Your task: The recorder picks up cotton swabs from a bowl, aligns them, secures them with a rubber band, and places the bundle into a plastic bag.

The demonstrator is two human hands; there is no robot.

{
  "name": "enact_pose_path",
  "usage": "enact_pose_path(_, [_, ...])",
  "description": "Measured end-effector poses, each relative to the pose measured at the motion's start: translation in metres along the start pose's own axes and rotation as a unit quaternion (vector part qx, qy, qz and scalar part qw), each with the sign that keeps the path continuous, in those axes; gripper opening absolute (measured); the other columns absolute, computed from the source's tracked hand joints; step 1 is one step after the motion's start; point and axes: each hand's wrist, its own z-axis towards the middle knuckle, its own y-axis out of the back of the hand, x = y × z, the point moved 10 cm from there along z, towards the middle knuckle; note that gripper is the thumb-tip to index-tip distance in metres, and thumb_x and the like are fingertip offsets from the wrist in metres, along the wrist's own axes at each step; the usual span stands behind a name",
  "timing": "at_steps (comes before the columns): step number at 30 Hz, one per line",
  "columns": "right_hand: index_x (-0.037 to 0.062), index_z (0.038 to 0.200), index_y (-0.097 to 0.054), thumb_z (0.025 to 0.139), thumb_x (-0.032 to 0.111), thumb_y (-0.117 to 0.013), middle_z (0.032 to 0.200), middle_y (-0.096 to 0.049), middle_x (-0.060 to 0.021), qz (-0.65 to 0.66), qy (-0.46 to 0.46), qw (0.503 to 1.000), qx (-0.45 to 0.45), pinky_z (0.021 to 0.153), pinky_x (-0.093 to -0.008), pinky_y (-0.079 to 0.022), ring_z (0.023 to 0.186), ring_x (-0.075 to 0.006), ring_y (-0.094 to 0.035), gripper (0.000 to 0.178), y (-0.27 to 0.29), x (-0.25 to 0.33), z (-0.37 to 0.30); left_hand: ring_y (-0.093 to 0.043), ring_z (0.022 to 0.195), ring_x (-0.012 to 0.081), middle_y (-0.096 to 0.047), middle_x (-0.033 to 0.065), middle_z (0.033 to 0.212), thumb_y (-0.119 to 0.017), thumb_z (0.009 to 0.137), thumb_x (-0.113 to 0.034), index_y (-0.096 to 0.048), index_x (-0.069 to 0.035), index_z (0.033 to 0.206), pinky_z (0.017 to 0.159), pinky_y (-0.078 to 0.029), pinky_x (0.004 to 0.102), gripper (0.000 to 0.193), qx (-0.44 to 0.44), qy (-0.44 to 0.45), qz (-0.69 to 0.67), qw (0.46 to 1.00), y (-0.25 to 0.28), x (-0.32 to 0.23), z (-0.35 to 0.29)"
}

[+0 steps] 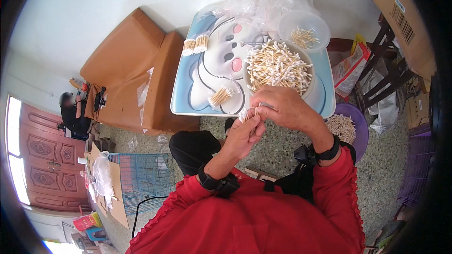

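Observation:
In front of my body, my left hand [243,137] is closed around a small bunch of cotton swabs [244,115], white tips showing above the fingers. My right hand [285,107] meets it there, thumb and fingers pinched on a thin cotton swab [255,111] beside the bunch; its fingers partly hide it. Just beyond the right hand stands a round bowl [312,81] heaped with loose cotton swabs [278,65]. Loose swabs [220,97] lie in a small pile on the table [181,104], left of the bowl. Two further bundles [195,45] sit at its left edge.
A clear tub [284,22] with a few swabs and crumpled clear plastic bags [254,7] are at the table's far side. On the floor at right stands a purple basin [362,124] with swabs. A brown sofa [125,61], a blue wire cage [146,174] and a seated person [74,115] are left.

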Motion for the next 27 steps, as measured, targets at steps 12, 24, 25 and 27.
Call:
enact_pose_path(12, [0.0055, 0.093, -0.060, 0.073, 0.012, -0.058, 0.096, -0.059, -0.0118, 0.025, 0.047, 0.999, -0.011, 0.082, -0.0383, -0.044, 0.094, -0.0301, -0.055, 0.021, 0.003, 0.010, 0.001, -0.031, 0.048, 0.0060, -0.041, -0.0018, 0.062, -0.048, 0.093, -0.025, -0.051, -0.010, 0.095, 0.044, -0.024, 0.0202, 0.015, -0.008, 0.018, 0.045, 0.999, 0.005, 0.008, 0.002])
enact_pose_path(24, [0.0058, 0.090, -0.059, 0.074, 0.011, -0.057, 0.098, -0.057, -0.0110, 0.064, 0.063, 0.995, 0.036, 0.080, -0.0376, -0.044, 0.092, -0.0294, -0.055, 0.017, -0.009, 0.011, -0.001, -0.036, 0.057, 0.0064, -0.045, -0.0011, 0.071, -0.050, 0.092, -0.023, -0.053, -0.010, 0.096, 0.046, -0.024, 0.0186, 0.014, 0.040, 0.016, 0.043, 0.998, 0.002, 0.015, 0.000])
enact_pose_path(25, [0.0058, 0.090, -0.059, 0.074, 0.011, -0.057, 0.098, -0.057, -0.0110, 0.064, 0.063, 0.995, 0.036, 0.080, -0.0376, -0.044, 0.092, -0.0294, -0.055, 0.017, -0.009, 0.011, -0.001, -0.036, 0.058, 0.0065, -0.045, -0.0013, 0.072, -0.050, 0.092, -0.023, -0.053, -0.010, 0.096, 0.046, -0.025, 0.0185, 0.014, 0.050, 0.017, 0.042, 0.998, 0.002, 0.016, 0.000])
enact_pose_path(27, [0.0055, 0.086, -0.057, 0.073, 0.011, -0.056, 0.092, -0.057, -0.0104, 0.056, 0.067, 0.996, 0.036, 0.076, -0.0383, -0.044, 0.088, -0.0295, -0.055, 0.014, -0.009, 0.013, -0.001, -0.037, 0.058, 0.0065, -0.045, -0.0014, 0.072, -0.050, 0.092, -0.023, -0.053, -0.010, 0.097, 0.046, -0.025, 0.0184, 0.014, 0.053, 0.022, 0.039, 0.998, 0.000, 0.017, -0.001])
